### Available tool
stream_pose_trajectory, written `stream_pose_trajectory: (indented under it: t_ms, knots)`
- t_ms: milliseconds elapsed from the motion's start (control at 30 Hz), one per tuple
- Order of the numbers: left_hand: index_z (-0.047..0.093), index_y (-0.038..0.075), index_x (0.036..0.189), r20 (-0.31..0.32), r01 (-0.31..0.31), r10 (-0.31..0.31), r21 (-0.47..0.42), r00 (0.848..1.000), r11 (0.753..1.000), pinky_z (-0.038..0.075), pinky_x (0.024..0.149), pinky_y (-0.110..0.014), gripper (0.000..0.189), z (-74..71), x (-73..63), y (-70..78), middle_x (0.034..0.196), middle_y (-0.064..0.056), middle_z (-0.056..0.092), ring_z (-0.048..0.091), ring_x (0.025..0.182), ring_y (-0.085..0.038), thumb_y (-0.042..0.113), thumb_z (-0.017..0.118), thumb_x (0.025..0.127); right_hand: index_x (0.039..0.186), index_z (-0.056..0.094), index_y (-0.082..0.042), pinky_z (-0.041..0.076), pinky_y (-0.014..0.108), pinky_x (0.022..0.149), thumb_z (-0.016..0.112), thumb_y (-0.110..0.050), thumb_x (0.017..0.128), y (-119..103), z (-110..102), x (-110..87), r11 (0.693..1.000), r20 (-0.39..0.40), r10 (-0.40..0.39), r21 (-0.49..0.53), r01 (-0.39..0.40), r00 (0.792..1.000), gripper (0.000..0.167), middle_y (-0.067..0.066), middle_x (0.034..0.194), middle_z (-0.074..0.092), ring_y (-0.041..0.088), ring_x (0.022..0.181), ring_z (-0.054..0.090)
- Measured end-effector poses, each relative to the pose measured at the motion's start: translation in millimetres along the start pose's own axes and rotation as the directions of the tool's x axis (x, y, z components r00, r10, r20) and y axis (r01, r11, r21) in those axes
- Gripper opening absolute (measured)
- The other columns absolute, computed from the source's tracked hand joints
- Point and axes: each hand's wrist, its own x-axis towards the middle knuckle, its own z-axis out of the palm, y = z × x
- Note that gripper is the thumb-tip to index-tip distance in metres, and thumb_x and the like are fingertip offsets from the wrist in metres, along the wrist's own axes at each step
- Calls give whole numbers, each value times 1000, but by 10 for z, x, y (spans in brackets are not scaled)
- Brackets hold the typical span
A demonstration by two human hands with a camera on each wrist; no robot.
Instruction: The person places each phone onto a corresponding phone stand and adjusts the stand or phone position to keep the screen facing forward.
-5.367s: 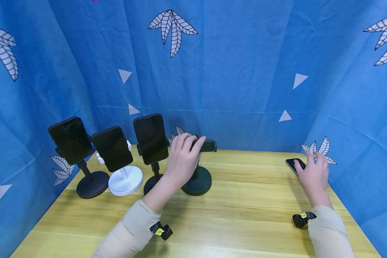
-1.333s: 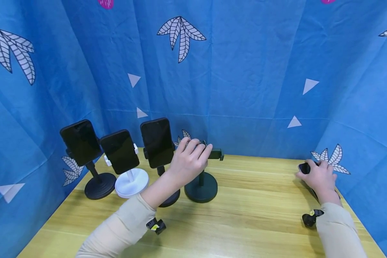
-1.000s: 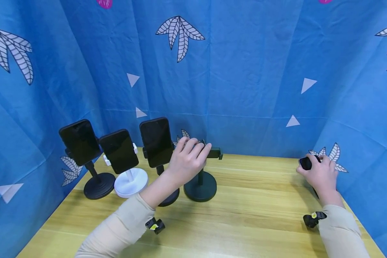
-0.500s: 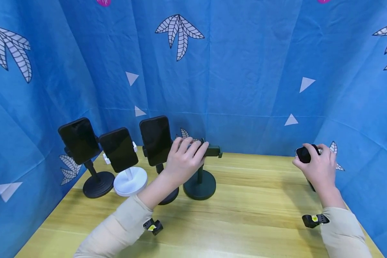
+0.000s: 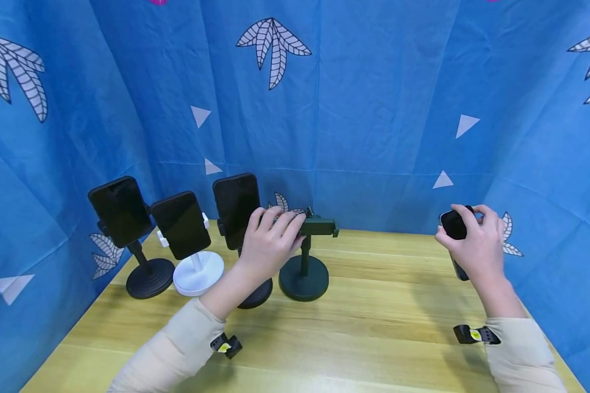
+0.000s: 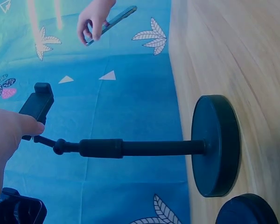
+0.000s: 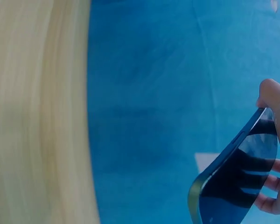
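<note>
My left hand (image 5: 270,243) grips the clamp of a dark green phone stand (image 5: 304,279). In the left wrist view the thumb lies on the stand's holder (image 6: 38,103), above a jointed pole and a round base. At the right, my right hand (image 5: 478,248) holds a smartphone (image 5: 453,224) by its edges, raised above the table. The right wrist view shows the dark glossy face of the smartphone (image 7: 235,175) tilted, with fingers behind it and the thumb at its upper end.
Left of the green stand are a black stand (image 5: 149,279), a white stand (image 5: 199,274) and another black stand (image 5: 257,295). Each carries a black phone, such as the leftmost phone (image 5: 120,212). A blue patterned curtain (image 5: 373,109) surrounds the wooden table (image 5: 373,327).
The smartphone lay flat on the table at first; my right hand has taken hold of it, lifted it and brought it slightly left. My left hand has stayed at the green stand's clamp.
</note>
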Motion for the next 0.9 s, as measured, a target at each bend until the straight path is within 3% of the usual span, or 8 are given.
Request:
stream_pose_trajectory:
  t_ms: [333, 533, 900]
  knots:
    - [70, 16, 114, -1, 61, -61, -57, 998, 996, 44, 87, -41, 40, -19, -44, 12, 106, -1, 72, 57, 101, -24, 35, 78, 81, 123, 63, -10, 40, 62, 73, 73, -18, 75, -356, -106, 22, 994, -88, -79, 70, 85, 993, 50, 28, 129, 45, 46, 109, 40]
    - [70, 17, 114, 3, 98, -98, -76, 995, 992, 43, 86, -41, 39, 3, -79, 41, 106, -2, 71, 56, 101, -25, 36, 78, 81, 121, 65, -10, 41, 61, 75, 75, -17, 73, -598, -138, 6, 974, -166, -149, 143, 173, 975, 50, 29, 126, 49, 45, 110, 43]
    - [69, 18, 117, 20, 133, -132, -101, 991, 986, 42, 90, -42, 39, 18, -89, 61, 108, -2, 71, 55, 106, -26, 37, 76, 83, 120, 67, -8, 38, 56, 78, 64, -37, 78, -962, -161, 4, 931, -258, -222, 230, 283, 940, 51, 30, 121, 51, 43, 103, 45]
